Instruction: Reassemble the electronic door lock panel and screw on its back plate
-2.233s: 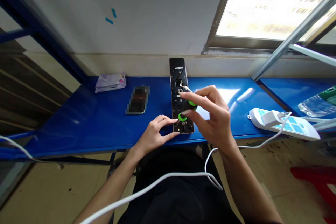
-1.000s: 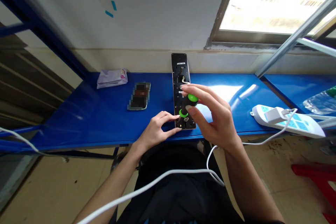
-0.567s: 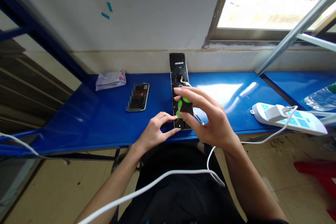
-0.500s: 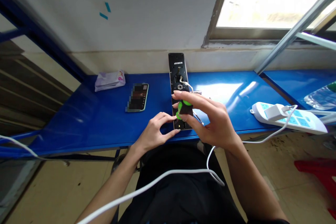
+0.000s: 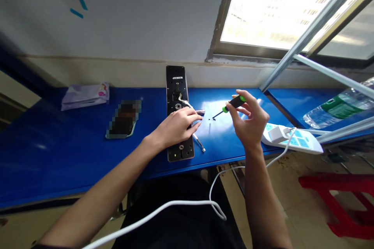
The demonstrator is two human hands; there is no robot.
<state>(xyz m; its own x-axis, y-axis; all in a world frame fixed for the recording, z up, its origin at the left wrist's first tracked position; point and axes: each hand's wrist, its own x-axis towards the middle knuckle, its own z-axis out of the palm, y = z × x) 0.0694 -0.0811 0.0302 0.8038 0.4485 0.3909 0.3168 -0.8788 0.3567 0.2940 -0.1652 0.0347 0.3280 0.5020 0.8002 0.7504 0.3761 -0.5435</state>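
My right hand (image 5: 248, 118) grips a black-and-green screwdriver (image 5: 235, 102), which slants down to the left. Its tip is at a few tiny dark screws (image 5: 214, 119) lying on the blue table. A long black panel, like the back of a door lock (image 5: 181, 153), lies lengthwise in front of me. My left hand (image 5: 177, 127) rests across its middle, fingers stretched out past its right edge toward the screws, and nothing shows in them. White wires (image 5: 184, 102) come out of the panel, and a connector (image 5: 203, 149) sticks out beside it.
A phone (image 5: 122, 120) and a tissue pack (image 5: 85, 96) lie on the table (image 5: 152, 105) to the left. At right are a power strip (image 5: 309, 144) with a white charger (image 5: 277, 134) and a water bottle (image 5: 336, 107). A white cable (image 5: 163, 206) crosses before me; a red stool (image 5: 341, 186) stands below.
My right hand has moved the screwdriver from above the panel's lower end to the screws on the right. My left hand has shifted from the panel's lower left edge onto its middle. The view has turned right.
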